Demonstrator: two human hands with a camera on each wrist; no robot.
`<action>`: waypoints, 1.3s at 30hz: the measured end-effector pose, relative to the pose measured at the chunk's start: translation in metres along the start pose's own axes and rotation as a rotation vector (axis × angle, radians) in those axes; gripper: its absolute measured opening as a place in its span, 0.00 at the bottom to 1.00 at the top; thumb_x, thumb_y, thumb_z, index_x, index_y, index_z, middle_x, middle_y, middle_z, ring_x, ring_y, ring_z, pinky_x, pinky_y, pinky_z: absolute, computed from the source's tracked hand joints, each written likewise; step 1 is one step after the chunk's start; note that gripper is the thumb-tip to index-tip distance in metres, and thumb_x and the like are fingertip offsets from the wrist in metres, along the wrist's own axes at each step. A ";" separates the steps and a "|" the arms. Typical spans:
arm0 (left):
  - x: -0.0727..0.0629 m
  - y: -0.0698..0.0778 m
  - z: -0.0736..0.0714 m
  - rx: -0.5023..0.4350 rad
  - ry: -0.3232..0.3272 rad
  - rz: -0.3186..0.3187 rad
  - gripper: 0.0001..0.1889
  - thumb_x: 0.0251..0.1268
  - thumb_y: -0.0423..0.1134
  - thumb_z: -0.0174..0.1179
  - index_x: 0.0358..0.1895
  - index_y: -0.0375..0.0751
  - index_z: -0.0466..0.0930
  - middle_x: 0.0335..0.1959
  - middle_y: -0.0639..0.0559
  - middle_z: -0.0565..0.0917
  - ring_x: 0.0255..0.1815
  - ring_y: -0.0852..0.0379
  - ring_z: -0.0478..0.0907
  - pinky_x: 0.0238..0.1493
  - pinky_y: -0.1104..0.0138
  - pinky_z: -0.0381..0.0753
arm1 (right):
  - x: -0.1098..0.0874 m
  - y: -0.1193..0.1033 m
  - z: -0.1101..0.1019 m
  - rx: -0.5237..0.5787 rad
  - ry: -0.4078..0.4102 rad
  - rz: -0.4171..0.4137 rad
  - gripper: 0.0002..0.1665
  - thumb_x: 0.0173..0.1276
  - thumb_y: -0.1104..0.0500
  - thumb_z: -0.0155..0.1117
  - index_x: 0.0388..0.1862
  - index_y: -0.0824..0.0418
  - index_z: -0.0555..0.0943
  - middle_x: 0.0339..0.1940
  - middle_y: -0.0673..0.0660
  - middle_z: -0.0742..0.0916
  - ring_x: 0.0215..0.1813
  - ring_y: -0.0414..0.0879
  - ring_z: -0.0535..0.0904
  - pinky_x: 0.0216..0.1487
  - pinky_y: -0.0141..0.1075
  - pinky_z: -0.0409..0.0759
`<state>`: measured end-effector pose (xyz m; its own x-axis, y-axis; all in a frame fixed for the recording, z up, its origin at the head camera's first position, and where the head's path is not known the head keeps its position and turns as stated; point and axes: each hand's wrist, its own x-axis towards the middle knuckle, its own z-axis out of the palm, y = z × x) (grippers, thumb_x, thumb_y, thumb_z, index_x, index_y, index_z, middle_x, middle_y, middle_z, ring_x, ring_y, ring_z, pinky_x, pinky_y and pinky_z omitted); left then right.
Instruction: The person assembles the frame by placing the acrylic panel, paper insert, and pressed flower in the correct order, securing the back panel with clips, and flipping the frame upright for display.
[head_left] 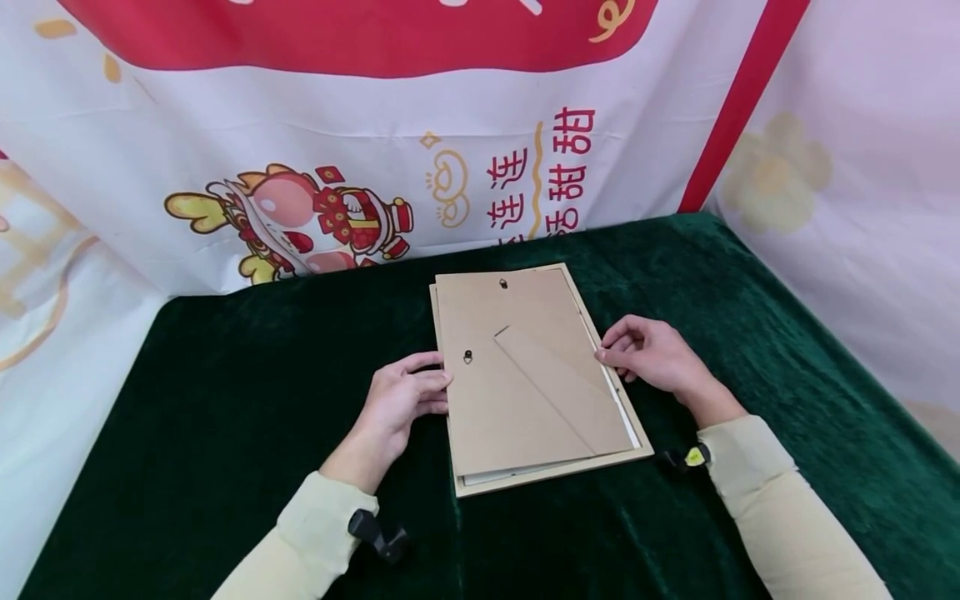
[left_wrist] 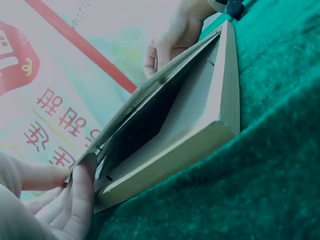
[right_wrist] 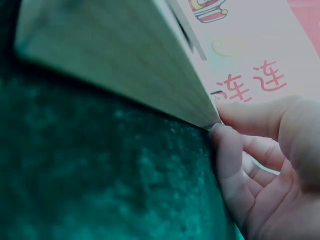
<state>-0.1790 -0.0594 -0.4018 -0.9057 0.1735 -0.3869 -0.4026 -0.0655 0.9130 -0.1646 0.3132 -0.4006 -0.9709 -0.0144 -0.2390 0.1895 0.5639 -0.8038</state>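
Note:
A picture frame (head_left: 551, 470) with a pale wooden rim lies face down, its tan backing board (head_left: 517, 417) uppermost. Two small dark hangers and a slanting slit mark the board. My left hand (head_left: 401, 396) pinches the board's left edge between thumb and fingers. In the left wrist view this edge of the backing board (left_wrist: 131, 105) is raised, leaving a dark gap above the frame's rim (left_wrist: 167, 159). On the opposite side, my right hand (head_left: 652, 354) holds the frame's right edge between thumb and index finger. A white strip shows between board and rim.
A dark green velvet cloth (head_left: 247, 417) covers the table. Behind it hangs a white and red printed curtain (head_left: 480, 108) with cartoon figures and characters. A black wrist device (head_left: 377, 533) sits at the left sleeve, and another (head_left: 682, 458) at the right.

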 end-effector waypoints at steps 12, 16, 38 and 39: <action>-0.008 0.016 0.006 -0.001 0.018 0.012 0.22 0.73 0.27 0.64 0.68 0.30 0.79 0.35 0.53 0.93 0.30 0.61 0.87 0.36 0.70 0.88 | 0.001 0.000 0.000 -0.022 -0.018 -0.001 0.21 0.78 0.51 0.70 0.62 0.61 0.81 0.47 0.61 0.88 0.41 0.49 0.86 0.43 0.35 0.91; -0.006 0.012 0.002 0.001 0.018 -0.011 0.22 0.74 0.28 0.64 0.69 0.31 0.78 0.35 0.53 0.93 0.32 0.61 0.88 0.38 0.70 0.89 | 0.001 -0.001 0.002 -0.022 -0.025 -0.007 0.21 0.78 0.51 0.70 0.61 0.62 0.81 0.46 0.61 0.88 0.41 0.49 0.86 0.43 0.36 0.91; -0.006 0.003 0.011 0.083 0.069 0.040 0.20 0.69 0.26 0.66 0.63 0.29 0.82 0.33 0.50 0.93 0.27 0.61 0.87 0.31 0.70 0.89 | 0.003 0.001 0.005 -0.037 -0.014 -0.028 0.17 0.77 0.49 0.71 0.53 0.60 0.83 0.43 0.59 0.88 0.39 0.50 0.85 0.42 0.36 0.89; -0.005 0.002 0.011 0.088 0.063 0.039 0.19 0.69 0.26 0.66 0.62 0.29 0.81 0.33 0.50 0.93 0.26 0.61 0.87 0.31 0.70 0.89 | 0.003 0.001 0.005 -0.045 -0.011 -0.033 0.18 0.76 0.48 0.72 0.53 0.60 0.83 0.42 0.59 0.88 0.38 0.50 0.84 0.41 0.36 0.89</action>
<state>-0.1739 -0.0499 -0.3964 -0.9280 0.1099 -0.3560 -0.3564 0.0161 0.9342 -0.1668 0.3099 -0.4045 -0.9747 -0.0426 -0.2195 0.1507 0.5999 -0.7858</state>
